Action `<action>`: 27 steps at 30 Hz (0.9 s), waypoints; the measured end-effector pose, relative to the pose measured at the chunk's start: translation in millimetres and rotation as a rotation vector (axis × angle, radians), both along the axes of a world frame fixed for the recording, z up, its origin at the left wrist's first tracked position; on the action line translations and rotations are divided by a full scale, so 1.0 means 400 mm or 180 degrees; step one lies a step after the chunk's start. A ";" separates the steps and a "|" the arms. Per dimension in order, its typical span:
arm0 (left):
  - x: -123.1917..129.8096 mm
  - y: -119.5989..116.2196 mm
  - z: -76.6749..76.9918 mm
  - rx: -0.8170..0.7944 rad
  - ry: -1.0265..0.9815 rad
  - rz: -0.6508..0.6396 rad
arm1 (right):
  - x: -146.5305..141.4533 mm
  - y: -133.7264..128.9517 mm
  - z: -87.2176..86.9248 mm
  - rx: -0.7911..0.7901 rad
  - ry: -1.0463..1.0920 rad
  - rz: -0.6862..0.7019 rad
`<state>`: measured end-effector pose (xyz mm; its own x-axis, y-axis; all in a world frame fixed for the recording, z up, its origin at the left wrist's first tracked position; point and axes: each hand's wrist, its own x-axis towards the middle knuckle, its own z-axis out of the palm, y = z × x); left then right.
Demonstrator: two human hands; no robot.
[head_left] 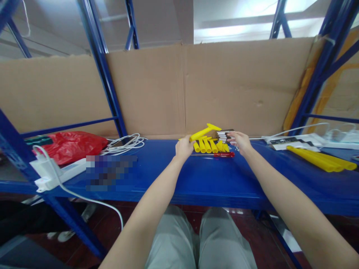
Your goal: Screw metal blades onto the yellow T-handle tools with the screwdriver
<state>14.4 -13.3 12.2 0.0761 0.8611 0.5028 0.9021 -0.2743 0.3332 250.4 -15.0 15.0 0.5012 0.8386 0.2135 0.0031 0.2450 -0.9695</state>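
My left hand (184,147) is closed around a yellow T-shaped plastic handle (200,133), whose crosspiece points up and to the right. Below it, a row of several similar yellow handles (206,145) lies on the blue shelf, with smaller yellow pieces (222,146) at the right end. My right hand (240,142) reaches in from the right, fingers stretched toward a stack of flat black-and-white pieces (223,135); whether they touch it I cannot tell. In front of the row rests a screwdriver (224,154) with a red handle.
Long yellow tubes (321,158) lie at the right beside flat packets (293,143) and a white power strip. A red plastic bag (75,146), a coiled white cable (126,142) and another power strip (70,170) occupy the left. Cardboard (238,82) closes the back between blue posts.
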 end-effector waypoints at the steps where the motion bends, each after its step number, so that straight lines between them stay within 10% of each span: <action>1: -0.013 0.010 -0.002 -0.0045 -0.0082 0.0224 | -0.001 0.000 -0.002 -0.0068 -0.0090 0.0011; 6: -0.061 0.042 -0.018 -0.0171 -0.0293 0.0888 | -0.009 -0.002 -0.007 -0.0259 -0.0491 0.0040; 27: -0.064 -0.008 0.044 -0.0230 -0.0061 0.1011 | -0.018 -0.004 -0.016 -0.0384 -0.1140 0.0293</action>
